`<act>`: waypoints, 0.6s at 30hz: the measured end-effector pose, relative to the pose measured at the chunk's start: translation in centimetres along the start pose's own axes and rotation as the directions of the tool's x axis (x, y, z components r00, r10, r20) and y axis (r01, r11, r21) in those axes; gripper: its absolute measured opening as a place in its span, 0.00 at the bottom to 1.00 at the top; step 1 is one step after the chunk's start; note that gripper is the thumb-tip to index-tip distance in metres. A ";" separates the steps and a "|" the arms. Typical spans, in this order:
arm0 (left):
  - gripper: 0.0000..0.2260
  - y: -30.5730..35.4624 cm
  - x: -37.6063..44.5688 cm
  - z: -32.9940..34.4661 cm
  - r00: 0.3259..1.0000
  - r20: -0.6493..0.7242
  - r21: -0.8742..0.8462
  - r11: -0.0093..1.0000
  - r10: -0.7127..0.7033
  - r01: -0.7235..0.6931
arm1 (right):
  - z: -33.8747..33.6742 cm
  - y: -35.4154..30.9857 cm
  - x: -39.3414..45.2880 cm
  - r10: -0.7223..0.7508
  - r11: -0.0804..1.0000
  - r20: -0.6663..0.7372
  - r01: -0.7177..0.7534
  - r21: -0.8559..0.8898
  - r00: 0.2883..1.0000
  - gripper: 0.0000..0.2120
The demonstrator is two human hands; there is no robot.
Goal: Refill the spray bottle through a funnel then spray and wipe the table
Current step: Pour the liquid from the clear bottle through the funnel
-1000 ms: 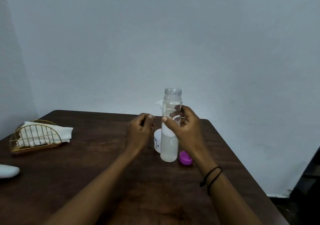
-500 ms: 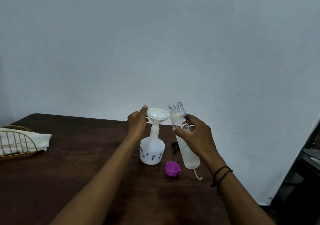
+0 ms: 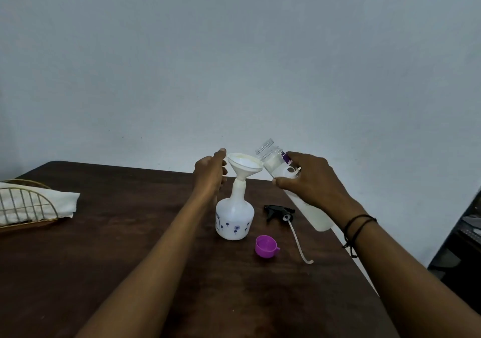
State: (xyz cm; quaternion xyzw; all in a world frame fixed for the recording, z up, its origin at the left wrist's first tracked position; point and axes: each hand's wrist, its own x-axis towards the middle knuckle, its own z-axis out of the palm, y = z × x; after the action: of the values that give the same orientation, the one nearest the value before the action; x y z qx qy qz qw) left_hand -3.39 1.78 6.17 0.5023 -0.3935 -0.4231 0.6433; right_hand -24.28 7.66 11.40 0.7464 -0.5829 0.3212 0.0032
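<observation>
On the dark brown wooden table (image 3: 104,272) stand 1 squat white plastic spray bottle with small blue flowers (image 3: 234,219) and 1 white plastic funnel (image 3: 244,167). There are also 1 tall clear plastic refill bottle (image 3: 291,189), 1 purple plastic cap (image 3: 266,246), 1 black trigger sprayer head with a white tube (image 3: 279,212), 1 gold wire basket (image 3: 23,206), 1 white cloth (image 3: 61,201) and 2 hands: left (image 3: 209,175), right (image 3: 312,181).

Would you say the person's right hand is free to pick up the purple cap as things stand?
Probably not yet: the right hand grips the tilted refill bottle. The purple cap lies uncovered on the table, nothing in its way.
</observation>
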 end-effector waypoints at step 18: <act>0.11 0.4 -0.5 -0.4 0.999 0.038 -0.034 0.999 0.020 -0.019 | -1.6 0.1 2.1 -0.031 0.958 0.167 0.076 -0.275 0.986 0.14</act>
State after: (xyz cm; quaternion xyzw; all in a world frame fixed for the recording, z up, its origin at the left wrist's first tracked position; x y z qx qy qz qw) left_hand -3.17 2.41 6.42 0.4794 -0.4032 -0.4330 0.6482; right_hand -24.95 6.44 13.63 0.7773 -0.6004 0.1741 0.0705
